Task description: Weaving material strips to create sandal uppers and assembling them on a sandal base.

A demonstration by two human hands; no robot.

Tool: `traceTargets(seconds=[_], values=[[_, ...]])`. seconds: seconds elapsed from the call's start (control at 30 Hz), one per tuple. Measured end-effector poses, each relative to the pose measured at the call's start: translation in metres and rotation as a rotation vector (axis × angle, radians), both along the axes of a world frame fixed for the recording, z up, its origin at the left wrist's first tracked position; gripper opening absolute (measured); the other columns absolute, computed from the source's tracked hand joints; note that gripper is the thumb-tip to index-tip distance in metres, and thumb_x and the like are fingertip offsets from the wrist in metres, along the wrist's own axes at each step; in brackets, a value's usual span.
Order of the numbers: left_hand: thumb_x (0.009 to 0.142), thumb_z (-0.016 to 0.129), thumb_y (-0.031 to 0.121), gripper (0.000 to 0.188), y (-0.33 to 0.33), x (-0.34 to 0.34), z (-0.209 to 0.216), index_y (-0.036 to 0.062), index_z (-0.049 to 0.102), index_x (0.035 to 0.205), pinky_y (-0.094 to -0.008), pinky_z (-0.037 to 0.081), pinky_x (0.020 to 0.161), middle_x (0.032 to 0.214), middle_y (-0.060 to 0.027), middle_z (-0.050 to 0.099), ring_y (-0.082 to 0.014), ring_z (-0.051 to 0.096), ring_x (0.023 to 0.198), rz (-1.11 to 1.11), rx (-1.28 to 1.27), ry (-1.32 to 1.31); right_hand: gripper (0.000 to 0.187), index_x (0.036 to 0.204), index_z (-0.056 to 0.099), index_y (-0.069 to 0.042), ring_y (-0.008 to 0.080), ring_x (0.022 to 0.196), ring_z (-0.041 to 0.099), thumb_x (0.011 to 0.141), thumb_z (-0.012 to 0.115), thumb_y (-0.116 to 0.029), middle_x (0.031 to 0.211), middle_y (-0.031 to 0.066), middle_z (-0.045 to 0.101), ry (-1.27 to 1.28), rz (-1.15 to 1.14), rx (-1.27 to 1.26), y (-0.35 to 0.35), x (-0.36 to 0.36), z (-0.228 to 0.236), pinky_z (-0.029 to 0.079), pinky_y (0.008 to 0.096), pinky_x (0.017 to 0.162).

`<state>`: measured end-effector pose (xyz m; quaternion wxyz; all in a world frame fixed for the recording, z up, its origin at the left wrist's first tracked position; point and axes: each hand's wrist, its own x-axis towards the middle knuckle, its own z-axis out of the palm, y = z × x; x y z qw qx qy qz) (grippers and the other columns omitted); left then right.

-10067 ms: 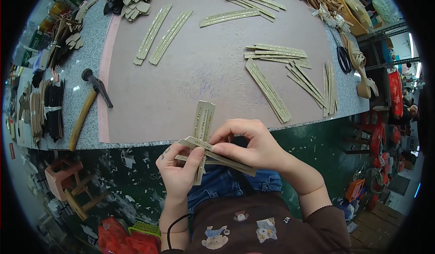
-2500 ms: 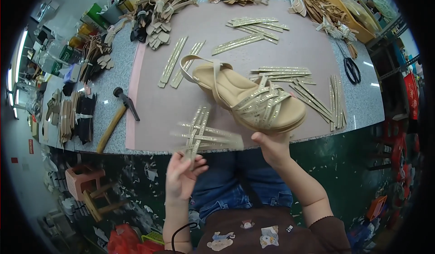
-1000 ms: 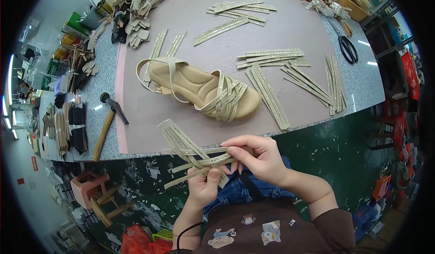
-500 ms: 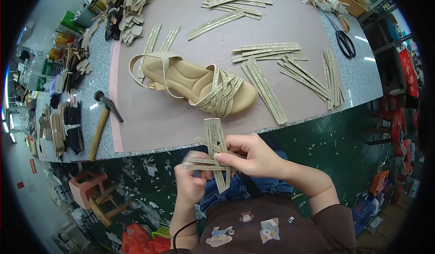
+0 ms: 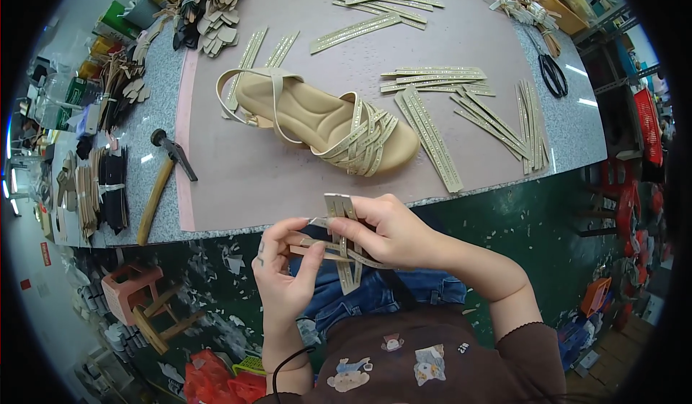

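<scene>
Just off the table's front edge I hold several light beige sandal straps (image 5: 351,278) with shiny dots, woven across each other. My right hand (image 5: 395,232) pinches the upright straps near the crossing, thumb on top. On the other side, my left hand (image 5: 283,265) has thumb and fingers closed round the crosswise strap ends, whose tips partly hide behind the fingers. Beyond my hands a beige sandal (image 5: 306,116) with a woven strap front lies on the mat, toe to the right. Loose straps (image 5: 430,137) of the same kind lie right of the sandal.
More straps (image 5: 389,4) lie at the back of the pinkish mat (image 5: 238,195). A hammer (image 5: 158,188) rests on the left table edge, black scissors (image 5: 553,76) on the right. Bundled pieces (image 5: 216,25) stand back left. A pink stool (image 5: 133,289) is on the floor at left.
My left hand has moved up a little and gripped the crosswise strap ends. The right hand has shifted up slightly, its thumb now higher on the straps. The view has shifted a little.
</scene>
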<state>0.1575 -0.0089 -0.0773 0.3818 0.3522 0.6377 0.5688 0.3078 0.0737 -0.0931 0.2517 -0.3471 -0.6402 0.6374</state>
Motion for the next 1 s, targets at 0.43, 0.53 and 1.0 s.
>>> traceTargets(seconds=[0.43,0.53,1.0], values=[[0.084,0.067,0.000,0.001,-0.015,-0.038,-0.014,0.0004,0.066,0.084,-0.0221,0.037,0.049,0.068,-0.0021,0.061,-0.0091,0.044,0.051,0.029,0.135,0.717,0.019,0.077,0.056,0.000,0.0171,0.047,0.046,0.094,0.055,-0.010,0.058,0.0067,0.057,-0.042,0.031,0.192,-0.002,-0.027,-0.004,0.037,0.0314,0.046],[0.087,0.065,0.002,0.003,-0.016,-0.056,-0.025,-0.0009,0.065,0.088,-0.0217,0.037,0.048,0.070,-0.0034,0.062,-0.0094,0.044,0.051,0.180,0.124,0.628,0.017,0.078,0.055,0.000,0.0235,0.044,0.050,0.092,0.057,-0.010,0.055,0.0083,0.056,-0.031,-0.011,0.400,0.006,-0.047,-0.017,0.040,0.0361,0.046],[0.086,0.065,0.002,0.028,0.028,-0.134,-0.024,0.0013,0.061,0.114,-0.0225,0.040,0.047,0.071,-0.0045,0.061,-0.0096,0.047,0.052,-0.106,-0.105,0.449,0.069,0.138,0.044,0.001,0.0347,0.139,0.035,0.083,0.066,-0.035,0.146,0.0221,0.039,-0.468,0.049,1.078,-0.005,-0.106,-0.016,0.027,0.0463,0.115]])
